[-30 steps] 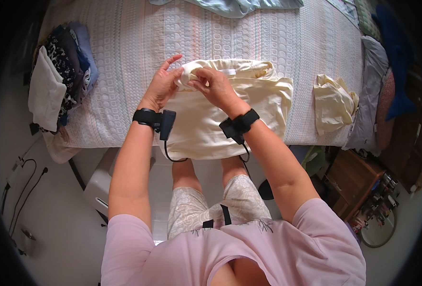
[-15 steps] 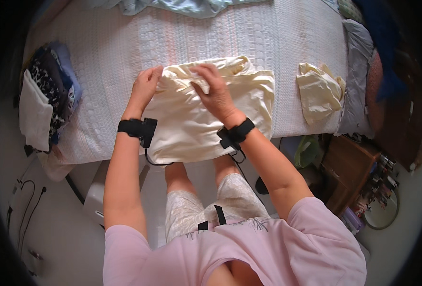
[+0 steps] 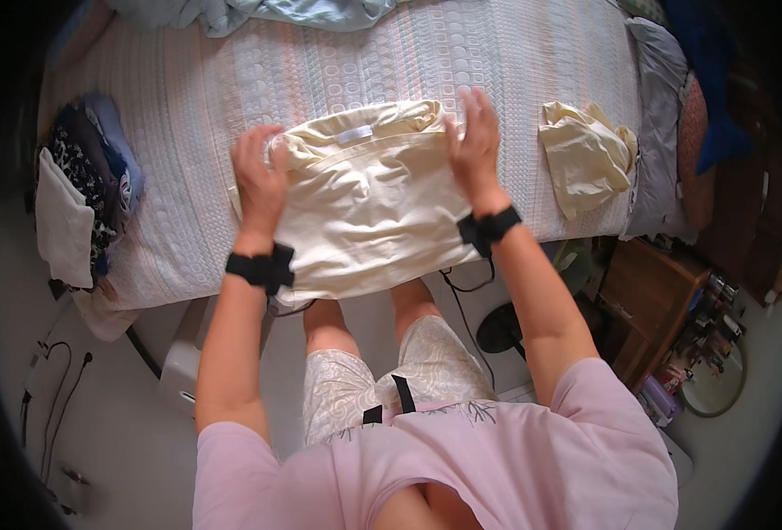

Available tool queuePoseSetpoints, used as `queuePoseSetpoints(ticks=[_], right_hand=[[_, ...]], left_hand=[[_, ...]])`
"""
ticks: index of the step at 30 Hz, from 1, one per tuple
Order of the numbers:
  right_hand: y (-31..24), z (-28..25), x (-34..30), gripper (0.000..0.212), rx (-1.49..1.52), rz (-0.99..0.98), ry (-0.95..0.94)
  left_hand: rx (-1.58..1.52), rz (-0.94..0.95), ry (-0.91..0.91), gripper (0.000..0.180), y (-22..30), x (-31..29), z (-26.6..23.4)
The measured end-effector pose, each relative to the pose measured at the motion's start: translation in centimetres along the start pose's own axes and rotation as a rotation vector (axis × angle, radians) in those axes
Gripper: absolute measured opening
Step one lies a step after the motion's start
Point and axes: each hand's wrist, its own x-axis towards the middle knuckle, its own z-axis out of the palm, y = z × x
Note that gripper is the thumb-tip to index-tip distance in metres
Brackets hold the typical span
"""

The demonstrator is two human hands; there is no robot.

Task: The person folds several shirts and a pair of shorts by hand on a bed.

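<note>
Cream cloth [image 3: 373, 212] lies at the near edge of the bed [image 3: 188, 194], pale label [image 3: 354, 134] now in plain view: the right hand [image 3: 477, 157] has crossed to the cloth's right side, fingers parted, grip seemingly released. Hands now flank it; blur hides whether the left hand [image 3: 260, 177] grasps its corner.

No wording, brand or number can be read. A small white tag [image 3: 353, 135] is seen at the opening of the cream fabric piece [image 3: 369, 212], which is laid at the near edge of the bed [image 3: 188, 212], but any print on it cannot be made out. On the small containers [image 3: 716, 340] crowded at the right edge of the wooden cabinet [image 3: 652, 283], any labels are too small to be deciphered. In the dark line print on the pink shirt [image 3: 515, 459], no letters can be discerned.
</note>
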Motion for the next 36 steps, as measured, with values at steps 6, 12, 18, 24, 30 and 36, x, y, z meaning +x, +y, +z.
queuePoseSetpoints(ticks=[6,12,18,24,30,36], right_hand=[[-5.6,0.4,-10.2,0.065,-0.061,-0.361,-0.713],[2.4,1.6,-6.8,0.064,-0.518,-0.222,-0.674],[8.6,-0.9,-7.1,0.064,-0.525,0.107,-0.403],[-1.6,-2.2,-13.9,0.06,-0.109,-0.182,-0.643],[3.5,-2.3,-14.8,0.064,-0.407,0.053,-0.627],[8.9,-5.8,-12.4,0.065,0.022,0.41,-0.325]], left_hand=[[0.263,0.201,-0.68,0.051,3.6,-8.4,4.2],[0.588,0.178,-0.65,0.09,-3.4,-7.3,3.6],[0.643,0.173,-0.608,0.082,-1.3,-7.6,2.9],[0.417,0.191,-0.772,0.077,3.1,-16.7,2.9],[0.651,0.003,-0.774,0.084,-3.3,-20.6,-0.7],[0.605,-0.167,-0.703,0.082,5.0,-17.3,-0.6]])
